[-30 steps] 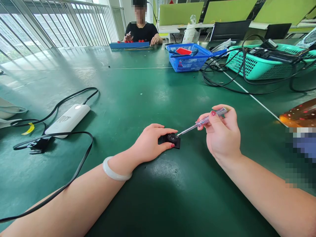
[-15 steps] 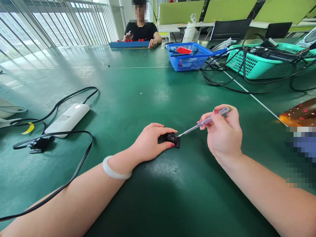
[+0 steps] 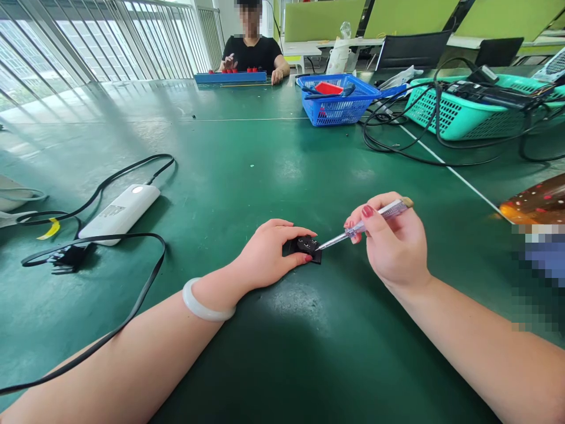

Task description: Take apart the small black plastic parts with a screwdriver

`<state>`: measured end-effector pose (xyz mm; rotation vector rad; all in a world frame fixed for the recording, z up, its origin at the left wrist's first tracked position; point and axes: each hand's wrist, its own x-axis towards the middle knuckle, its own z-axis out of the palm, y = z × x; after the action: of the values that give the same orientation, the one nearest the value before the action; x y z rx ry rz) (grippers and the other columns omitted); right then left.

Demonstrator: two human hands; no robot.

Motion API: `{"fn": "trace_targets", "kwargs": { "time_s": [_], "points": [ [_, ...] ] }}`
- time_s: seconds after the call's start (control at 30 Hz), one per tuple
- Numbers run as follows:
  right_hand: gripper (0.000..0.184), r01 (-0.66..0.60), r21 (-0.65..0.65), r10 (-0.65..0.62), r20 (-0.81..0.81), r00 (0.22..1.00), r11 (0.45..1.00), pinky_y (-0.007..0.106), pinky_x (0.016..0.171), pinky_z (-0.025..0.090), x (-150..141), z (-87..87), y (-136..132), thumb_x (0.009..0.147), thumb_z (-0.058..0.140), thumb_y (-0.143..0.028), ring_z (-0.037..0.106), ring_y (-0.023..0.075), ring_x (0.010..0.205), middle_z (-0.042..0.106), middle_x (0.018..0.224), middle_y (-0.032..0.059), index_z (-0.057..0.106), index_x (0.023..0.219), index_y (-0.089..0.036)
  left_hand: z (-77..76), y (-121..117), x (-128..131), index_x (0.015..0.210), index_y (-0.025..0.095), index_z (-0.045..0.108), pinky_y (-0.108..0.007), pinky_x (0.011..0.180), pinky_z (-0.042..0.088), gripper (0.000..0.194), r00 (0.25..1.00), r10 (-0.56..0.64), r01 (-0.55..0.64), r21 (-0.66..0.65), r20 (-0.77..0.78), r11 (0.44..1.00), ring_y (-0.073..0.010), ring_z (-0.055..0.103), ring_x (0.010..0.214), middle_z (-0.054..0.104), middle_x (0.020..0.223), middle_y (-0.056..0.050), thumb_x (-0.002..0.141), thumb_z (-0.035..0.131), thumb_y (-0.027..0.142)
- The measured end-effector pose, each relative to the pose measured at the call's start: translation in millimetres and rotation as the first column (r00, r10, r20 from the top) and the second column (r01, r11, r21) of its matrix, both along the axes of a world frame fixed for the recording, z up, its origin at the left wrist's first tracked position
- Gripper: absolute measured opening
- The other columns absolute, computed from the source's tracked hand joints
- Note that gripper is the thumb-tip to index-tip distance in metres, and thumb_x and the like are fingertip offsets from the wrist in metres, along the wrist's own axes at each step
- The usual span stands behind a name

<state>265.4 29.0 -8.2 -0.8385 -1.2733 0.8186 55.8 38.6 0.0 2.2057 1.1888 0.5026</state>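
Note:
My left hand (image 3: 272,254) rests on the green table and grips a small black part (image 3: 307,245) between thumb and fingers. The part has a round raised top on a flat black base; its left side is hidden by the hand. My right hand (image 3: 395,241) is closed around the clear handle of a screwdriver (image 3: 378,215), held at a slant. Its metal shaft points down to the left, and the tip is at the right side of the black part. Whether the tip sits in a screw is too small to tell.
A white power bank (image 3: 121,214) with a black cable lies at the left. Farther back stand a blue basket (image 3: 338,109) and a turquoise basket (image 3: 477,121) with tangled black cables. A brown patterned object (image 3: 536,197) is at the right. Across the table sits a person (image 3: 253,56) behind a blue tray (image 3: 229,78).
My right hand first shifts slightly right, then comes back left with the screwdriver tilted a little flatter. The tip has moved slightly down on the part. My left hand keeps its hold.

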Motion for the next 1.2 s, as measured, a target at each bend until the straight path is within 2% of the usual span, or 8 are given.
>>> {"fn": "trace_targets", "kwargs": {
  "time_s": [0.1, 0.2, 0.33, 0.4, 0.57, 0.87, 1.03, 1.2],
  "points": [
    [0.029, -0.032, 0.013, 0.031, 0.074, 0.997, 0.999, 0.028, 0.053, 0.042, 4, -1.6, -3, 0.091, 0.064, -0.041, 0.047, 0.0107, 0.052, 0.051, 0.057, -0.004, 0.056, 0.07, -0.021, -0.4, 0, 0, 0.121, 0.03, 0.068, -0.042, 0.106, 0.045, 0.038, 1.0, -0.006, 0.006, 0.017, 0.004, 1.0, -0.0264, 0.053, 0.123, 0.07, 0.117, -0.003, 0.083, 0.07, 0.031],
    [0.037, -0.117, 0.053, 0.107, 0.171, 0.979, 0.992, 0.029, 0.053, 0.038, 8, -2.6, -7, 0.095, 0.057, -0.04, 0.043, 0.0107, 0.051, 0.045, 0.052, -0.0033, 0.058, 0.063, -0.02, -0.3, 0, 0, 0.12, 0.03, 0.068, -0.042, 0.105, 0.045, 0.037, 1.0, -0.011, 0.01, 0.03, 0.005, 0.999, -0.0262, 0.054, 0.122, 0.071, 0.115, -0.003, 0.083, 0.07, 0.032],
    [0.042, -0.253, 0.093, 0.215, 0.3, 0.929, 0.963, 0.028, 0.047, 0.031, 9, 0.2, -13, 0.097, 0.051, -0.043, 0.04, 0.0097, 0.048, 0.05, 0.053, -0.0013, 0.061, 0.064, -0.019, 0.4, 0, 1, 0.12, 0.03, 0.068, -0.042, 0.105, 0.046, 0.037, 1.0, -0.004, 0.004, 0.033, -0.002, 0.999, -0.0262, 0.054, 0.123, 0.071, 0.115, -0.002, 0.083, 0.071, 0.032],
    [0.044, -0.269, 0.117, 0.217, 0.336, 0.917, 0.956, 0.027, 0.045, 0.03, 8, 2.7, -14, 0.098, 0.05, -0.043, 0.041, 0.0091, 0.047, 0.053, 0.054, -0.0007, 0.061, 0.063, -0.018, 1.1, 0, 1, 0.12, 0.03, 0.068, -0.042, 0.104, 0.046, 0.037, 1.0, -0.001, 0.001, 0.033, -0.007, 0.999, -0.0263, 0.054, 0.123, 0.071, 0.116, -0.002, 0.083, 0.071, 0.031],
    [0.047, -0.197, 0.18, 0.125, 0.351, 0.928, 0.964, 0.027, 0.045, 0.031, 6, 4.4, -16, 0.1, 0.047, -0.043, 0.044, 0.009, 0.047, 0.056, 0.055, 0.0, 0.062, 0.063, -0.019, 2.7, 0, 1, 0.12, 0.029, 0.067, -0.042, 0.103, 0.048, 0.037, 1.0, -0.003, 0.003, 0.029, 0.007, 1.0, -0.0252, 0.057, 0.119, 0.071, 0.116, -0.002, 0.083, 0.07, 0.031],
    [0.049, -0.005, 0.239, -0.041, 0.185, 0.982, 0.971, 0.03, 0.047, 0.034, 5, -1.1, -14, 0.098, 0.048, -0.049, 0.04, 0.0097, 0.045, 0.047, 0.049, -0.001, 0.065, 0.062, -0.02, 0.1, 0, 1, 0.121, 0.026, 0.065, -0.04, 0.102, 0.048, 0.04, 0.999, 0.0, -0.003, 0.056, 0.042, 0.998, -0.0239, 0.059, 0.114, 0.071, 0.118, -0.003, 0.082, 0.071, 0.031],
    [0.047, 0.102, 0.171, -0.146, 0.266, 0.953, 0.98, 0.028, 0.045, 0.03, 4, 1.8, -14, 0.097, 0.052, -0.047, 0.041, 0.0098, 0.046, 0.048, 0.05, -0.0009, 0.063, 0.06, -0.02, 0.2, -1, 1, 0.123, 0.023, 0.064, -0.042, 0.103, 0.047, 0.044, 0.999, 0.03, -0.031, 0.037, 0.03, 0.999, -0.0258, 0.059, 0.116, 0.071, 0.116, -0.005, 0.081, 0.072, 0.033],
    [0.049, 0.132, 0.158, -0.175, 0.294, 0.94, 0.979, 0.027, 0.044, 0.03, 3, 5.3, -14, 0.096, 0.052, -0.048, 0.04, 0.0094, 0.044, 0.044, 0.046, -0.0019, 0.062, 0.057, -0.02, -1.0, -1, 1, 0.126, 0.025, 0.063, -0.042, 0.104, 0.047, 0.046, 0.999, 0.018, -0.02, 0.043, 0.036, 0.999, -0.0255, 0.058, 0.117, 0.071, 0.119, -0.004, 0.082, 0.071, 0.032]
  ]
}}
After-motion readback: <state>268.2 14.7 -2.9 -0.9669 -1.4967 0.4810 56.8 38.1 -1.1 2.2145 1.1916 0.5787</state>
